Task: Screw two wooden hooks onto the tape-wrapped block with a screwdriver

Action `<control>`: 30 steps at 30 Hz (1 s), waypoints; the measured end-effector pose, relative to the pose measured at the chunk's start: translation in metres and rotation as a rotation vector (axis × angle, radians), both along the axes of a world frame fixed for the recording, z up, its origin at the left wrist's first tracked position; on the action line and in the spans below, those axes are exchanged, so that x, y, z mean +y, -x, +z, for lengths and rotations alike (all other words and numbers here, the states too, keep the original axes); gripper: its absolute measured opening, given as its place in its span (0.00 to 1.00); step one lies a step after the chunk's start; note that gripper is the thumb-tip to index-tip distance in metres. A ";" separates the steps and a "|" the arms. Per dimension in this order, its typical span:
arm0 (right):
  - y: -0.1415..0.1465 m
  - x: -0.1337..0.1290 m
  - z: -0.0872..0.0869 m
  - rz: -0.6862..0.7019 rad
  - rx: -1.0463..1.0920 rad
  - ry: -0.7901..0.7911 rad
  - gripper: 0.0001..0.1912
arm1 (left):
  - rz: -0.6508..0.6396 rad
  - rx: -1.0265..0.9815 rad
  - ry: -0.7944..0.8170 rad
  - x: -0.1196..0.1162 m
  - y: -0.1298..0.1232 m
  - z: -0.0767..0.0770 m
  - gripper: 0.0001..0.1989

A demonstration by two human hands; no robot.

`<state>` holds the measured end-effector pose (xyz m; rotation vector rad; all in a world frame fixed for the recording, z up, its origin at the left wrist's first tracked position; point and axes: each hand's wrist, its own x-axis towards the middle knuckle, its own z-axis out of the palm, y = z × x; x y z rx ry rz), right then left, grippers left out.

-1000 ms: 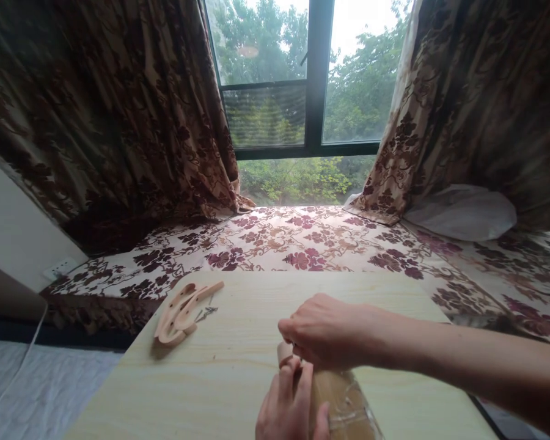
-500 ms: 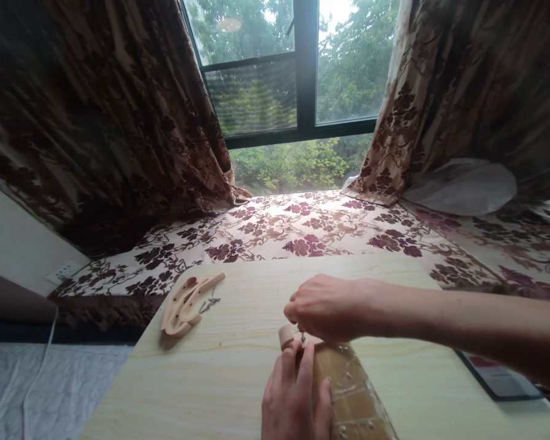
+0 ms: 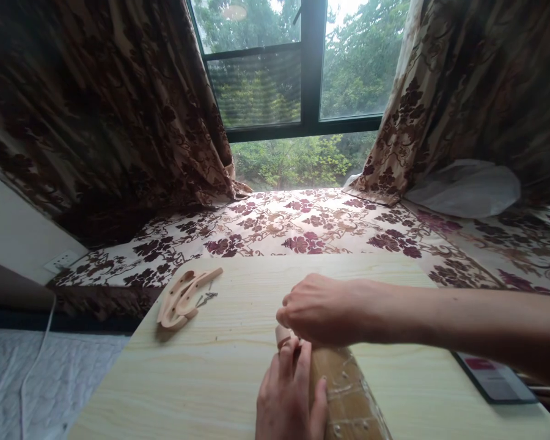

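Head view: the left hand [image 3: 288, 390] lies back-up, fingers extended, thumb spread over a brown, tape-wrapped block [image 3: 354, 400]; its fingertips touch a pale, curved wooden piece [image 3: 282, 335] near the block's far-left corner. Just above, the right hand [image 3: 318, 310] curls tightly, its contents hidden.

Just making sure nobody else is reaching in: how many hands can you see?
2. The left hand, its fingers at a pale wooden piece near the brown block; and the right hand, fingers curled, by the block's far end. No other hand shows.
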<state>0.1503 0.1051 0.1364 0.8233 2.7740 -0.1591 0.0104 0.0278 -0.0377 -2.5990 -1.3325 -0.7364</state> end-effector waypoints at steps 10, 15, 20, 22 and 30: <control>-0.009 0.011 -0.008 -0.069 0.027 -0.041 0.09 | 0.002 0.015 -0.074 0.003 0.000 -0.002 0.26; -0.006 0.004 0.001 -0.013 -0.013 -0.032 0.05 | 0.018 0.048 0.017 0.001 -0.001 -0.001 0.26; -0.003 0.001 -0.003 0.007 -0.021 -0.023 0.06 | 0.049 -0.003 0.069 -0.001 -0.006 -0.004 0.24; -0.005 0.002 -0.008 -0.017 0.001 -0.031 0.06 | 0.085 -0.036 0.078 -0.002 -0.008 -0.004 0.24; -0.005 0.003 -0.003 -0.041 0.037 -0.053 0.06 | 0.011 0.054 0.061 0.000 -0.004 0.004 0.25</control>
